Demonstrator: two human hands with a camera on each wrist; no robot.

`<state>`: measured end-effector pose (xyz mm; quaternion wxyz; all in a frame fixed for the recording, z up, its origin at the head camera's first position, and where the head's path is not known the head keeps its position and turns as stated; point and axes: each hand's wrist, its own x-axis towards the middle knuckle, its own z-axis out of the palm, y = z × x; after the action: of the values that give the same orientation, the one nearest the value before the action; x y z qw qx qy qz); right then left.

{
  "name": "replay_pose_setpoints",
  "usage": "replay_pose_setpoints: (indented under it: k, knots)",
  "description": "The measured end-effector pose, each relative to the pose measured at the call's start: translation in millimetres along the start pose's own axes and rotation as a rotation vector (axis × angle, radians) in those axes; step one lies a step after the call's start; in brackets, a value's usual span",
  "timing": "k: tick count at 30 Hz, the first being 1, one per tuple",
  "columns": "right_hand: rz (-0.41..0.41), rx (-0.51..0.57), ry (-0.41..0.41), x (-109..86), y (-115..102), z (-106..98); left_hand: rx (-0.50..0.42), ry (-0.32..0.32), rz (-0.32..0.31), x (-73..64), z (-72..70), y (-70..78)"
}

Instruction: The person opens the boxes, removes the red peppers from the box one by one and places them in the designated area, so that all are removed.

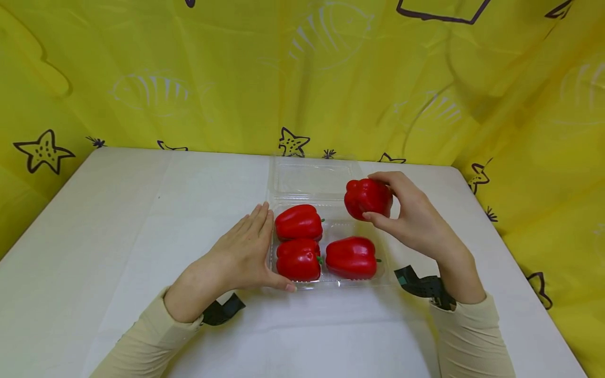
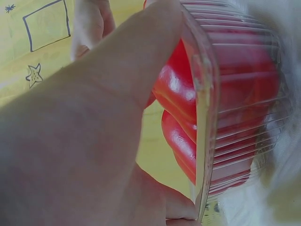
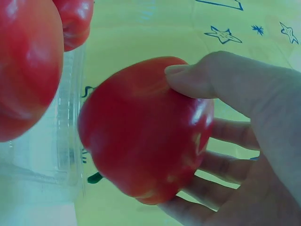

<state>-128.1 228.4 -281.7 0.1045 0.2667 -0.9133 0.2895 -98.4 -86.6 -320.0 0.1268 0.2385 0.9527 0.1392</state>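
A red bell pepper (image 1: 368,198) is gripped between the thumb and fingers of my right hand (image 1: 416,215), above the back right part of a clear plastic clamshell box (image 1: 341,283). In the right wrist view the held pepper (image 3: 146,132) shows a short green stem. Inside the box lie three more red bell peppers: one at back left (image 1: 299,222), one at front left (image 1: 299,260) and one at front right (image 1: 352,257). My left hand (image 1: 241,254) rests against the box's left side, fingers straight, with its thumb at the front left corner.
The clear lid (image 1: 316,177) lies folded back behind the box. Everything stands on a white table (image 1: 118,252). A yellow patterned curtain (image 1: 227,79) hangs behind the table and along its sides. Dark straps are worn on both wrists.
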Motion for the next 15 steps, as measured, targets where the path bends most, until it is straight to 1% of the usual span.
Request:
replay_pose_setpoints:
  k: [7,15]
  knots:
    - [0.001,-0.024,0.086,-0.4,1.8,-4.7,0.009,0.0,-0.002,2.0,0.4,0.0]
    - [0.048,-0.03,0.143,-2.1,4.9,-8.5,0.008,0.003,-0.003,2.2,0.0,0.2]
